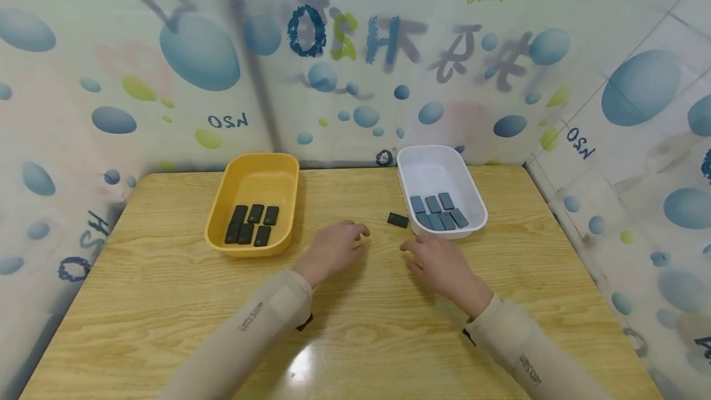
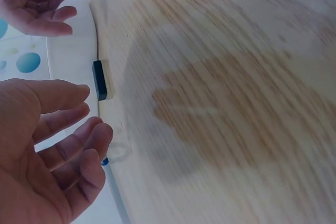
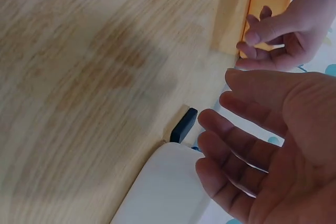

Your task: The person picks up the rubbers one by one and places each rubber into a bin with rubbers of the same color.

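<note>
A small black rectangular block [image 1: 397,220] lies on the table just left of the white tray [image 1: 479,227]. Between the two trays my left hand [image 1: 333,249] hovers over the table, its fingers loosely curled around nothing. My right hand [image 1: 444,267] is in front of the white tray's near edge, also holding nothing, with fingers relaxed. In the right wrist view the black block [image 3: 184,125] stands apart from the fingertips. Several blue-grey blocks [image 1: 432,204] lie inside the white tray. The yellow tray [image 1: 261,171] holds several black blocks [image 1: 245,233].
Both trays stand toward the back of the wooden table [image 1: 355,338], the yellow one left and the white one right. A patterned wall covering [image 1: 355,91] rises behind the table's back edge and along its sides.
</note>
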The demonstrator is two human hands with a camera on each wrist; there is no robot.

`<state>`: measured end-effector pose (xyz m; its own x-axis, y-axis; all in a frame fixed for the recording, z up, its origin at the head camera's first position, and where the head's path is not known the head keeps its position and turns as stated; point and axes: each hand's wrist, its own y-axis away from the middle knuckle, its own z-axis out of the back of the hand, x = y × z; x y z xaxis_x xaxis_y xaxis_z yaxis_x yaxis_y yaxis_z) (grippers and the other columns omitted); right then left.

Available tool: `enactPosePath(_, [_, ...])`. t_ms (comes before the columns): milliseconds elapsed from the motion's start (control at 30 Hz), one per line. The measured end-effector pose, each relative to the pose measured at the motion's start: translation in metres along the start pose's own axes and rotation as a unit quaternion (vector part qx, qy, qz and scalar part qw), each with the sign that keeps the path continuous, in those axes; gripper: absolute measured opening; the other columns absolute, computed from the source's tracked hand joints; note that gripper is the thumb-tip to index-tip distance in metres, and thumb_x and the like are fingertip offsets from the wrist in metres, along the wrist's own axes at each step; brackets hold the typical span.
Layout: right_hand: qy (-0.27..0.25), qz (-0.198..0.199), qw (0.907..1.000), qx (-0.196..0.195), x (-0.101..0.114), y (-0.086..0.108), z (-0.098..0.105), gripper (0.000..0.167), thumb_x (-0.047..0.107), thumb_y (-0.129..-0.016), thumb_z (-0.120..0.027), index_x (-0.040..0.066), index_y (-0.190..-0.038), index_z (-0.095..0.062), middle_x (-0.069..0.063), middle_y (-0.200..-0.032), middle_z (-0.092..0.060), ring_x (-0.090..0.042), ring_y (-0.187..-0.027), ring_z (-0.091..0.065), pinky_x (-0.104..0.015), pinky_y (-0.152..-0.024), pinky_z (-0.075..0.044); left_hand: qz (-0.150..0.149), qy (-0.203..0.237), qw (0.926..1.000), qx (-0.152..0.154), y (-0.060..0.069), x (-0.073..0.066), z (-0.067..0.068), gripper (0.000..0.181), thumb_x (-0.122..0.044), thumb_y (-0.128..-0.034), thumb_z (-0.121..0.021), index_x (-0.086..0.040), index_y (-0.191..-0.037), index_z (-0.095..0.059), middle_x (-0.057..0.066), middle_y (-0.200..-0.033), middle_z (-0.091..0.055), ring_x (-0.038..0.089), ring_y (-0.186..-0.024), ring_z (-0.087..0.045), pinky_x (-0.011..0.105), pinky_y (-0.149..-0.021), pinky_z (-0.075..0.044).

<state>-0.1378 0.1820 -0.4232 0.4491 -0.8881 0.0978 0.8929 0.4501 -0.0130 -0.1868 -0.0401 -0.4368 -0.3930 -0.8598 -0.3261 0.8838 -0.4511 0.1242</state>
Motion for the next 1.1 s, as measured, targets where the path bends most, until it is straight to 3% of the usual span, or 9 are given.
enactPosePath(133, [-0.001, -0.004, 0.9998, 0.017, 0.002, 0.002, -0.003, 0.026, 0.024, -0.086, -0.074, 0.017, -0.11, -0.07, -0.002, -0.097, -0.069, -0.018, -0.078, -0.063, -0.034, -0.065, -0.052, -0.005, 0.01, 0.9999, 0.003, -0.006, -0.006, -0.001, 0.028, -0.025, -0.0936, -0.063, -0.02, -0.121, -0.066, 0.001, -0.11, -0.068, 0.016, -0.096, -0.065, 0.033, -0.076, -0.054])
enactPosePath(367, [-0.029, -0.019, 0.9984, 0.045, 0.004, 0.005, -0.007, 0.028, 0.022, -0.086, -0.074, 0.016, -0.113, -0.07, -0.002, -0.1, -0.069, -0.018, -0.083, -0.064, -0.036, -0.071, -0.053, -0.012, 0.009, 0.9999, 0.005, -0.019, -0.015, -0.003, 0.03, -0.025, -0.094, -0.062, -0.02, -0.124, -0.064, 0.001, -0.113, -0.067, 0.015, -0.099, -0.065, 0.032, -0.078, -0.054])
enactPosePath(700, [-0.028, -0.001, 0.9993, 0.024, 0.01, 0.013, -0.01, 0.029, 0.022, -0.084, -0.075, 0.014, -0.111, -0.07, -0.003, -0.092, -0.067, -0.019, -0.079, -0.061, -0.035, -0.069, -0.052, -0.018, 0.01, 0.9996, 0.021, -0.036, -0.022, -0.006, 0.035, -0.024, -0.0946, -0.062, -0.019, -0.129, -0.061, 0.003, -0.127, -0.061, 0.019, -0.113, -0.062, 0.036, -0.094, -0.051])
enactPosePath(933, [-0.031, 0.004, 0.9995, 0.007, 0.012, 0.018, -0.013, 0.029, 0.022, -0.083, -0.076, 0.013, -0.11, -0.07, -0.003, -0.092, -0.068, -0.02, -0.08, -0.063, -0.036, -0.07, -0.052, -0.034, 0.027, 0.999, 0.005, -0.046, -0.026, -0.009, 0.035, -0.023, -0.0942, -0.063, -0.017, -0.129, -0.061, 0.003, -0.129, -0.06, 0.018, -0.115, -0.061, 0.036, -0.097, -0.051])
enactPosePath(1100, [-0.023, 0.019, 0.9995, -0.013, 0.01, 0.021, -0.014, 0.028, 0.021, -0.082, -0.077, 0.013, -0.107, -0.07, -0.003, -0.091, -0.068, -0.021, -0.079, -0.064, -0.036, -0.07, -0.052, -0.033, 0.024, 0.9991, 0.012, -0.059, -0.03, -0.013, 0.042, -0.023, -0.0939, -0.064, -0.019, -0.135, -0.057, 0.001, -0.14, -0.055, 0.018, -0.129, -0.054, 0.036, -0.107, -0.044])
